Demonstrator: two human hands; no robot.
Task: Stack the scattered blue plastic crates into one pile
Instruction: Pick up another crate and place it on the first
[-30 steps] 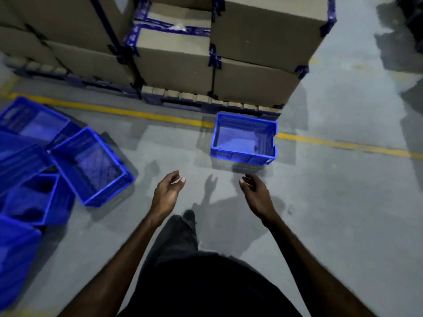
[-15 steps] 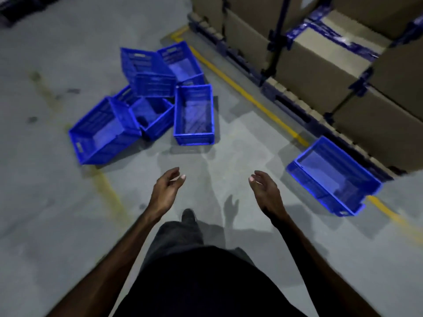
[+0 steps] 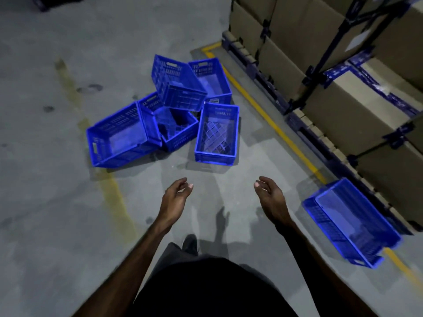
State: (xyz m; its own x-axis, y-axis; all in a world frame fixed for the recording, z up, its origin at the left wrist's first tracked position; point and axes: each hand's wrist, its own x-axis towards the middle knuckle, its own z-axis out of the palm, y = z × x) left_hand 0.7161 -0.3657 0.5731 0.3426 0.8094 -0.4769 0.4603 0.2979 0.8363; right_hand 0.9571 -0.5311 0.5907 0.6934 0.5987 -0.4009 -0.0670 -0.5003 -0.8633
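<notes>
Several blue plastic crates lie in a loose heap on the concrete floor ahead. The nearest crate [image 3: 216,133] sits upright just beyond my hands. A large crate [image 3: 121,136] lies tilted at the heap's left, a smaller one [image 3: 176,128] is wedged in the middle, and another [image 3: 177,84] is tipped on top, against a far crate [image 3: 212,81]. One lone crate [image 3: 350,221] stands apart at the right by the pallets. My left hand [image 3: 176,195] and my right hand [image 3: 271,194] hover empty, fingers loosely curled, short of the nearest crate.
Stacked cardboard boxes [image 3: 357,110] on pallets line the right side behind a yellow floor line [image 3: 270,120]. A faded yellow line [image 3: 112,193] runs across the floor at the left. My foot [image 3: 190,243] shows below my hands.
The view has swung left and closer to the heap of crates. The lone crate has slid to the right edge. Both hands stay empty in front of me.
</notes>
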